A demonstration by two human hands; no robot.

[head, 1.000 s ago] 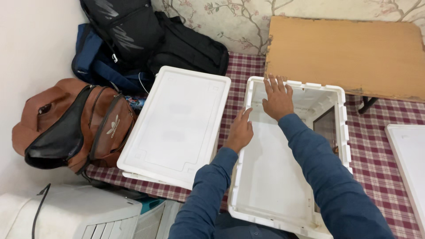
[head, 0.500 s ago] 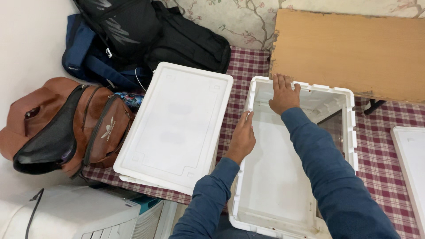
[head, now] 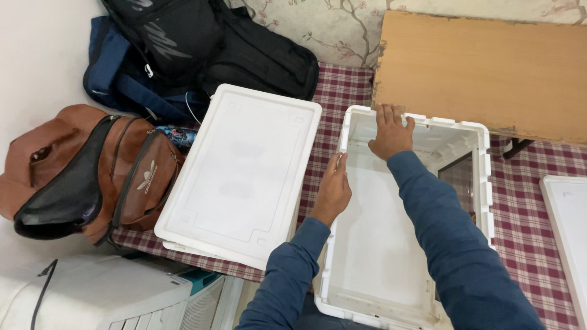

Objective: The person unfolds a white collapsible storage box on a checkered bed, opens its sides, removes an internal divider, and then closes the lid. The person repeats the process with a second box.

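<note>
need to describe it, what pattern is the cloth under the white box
Maroon-and-white check cloth, clearest in the head view.
</note>
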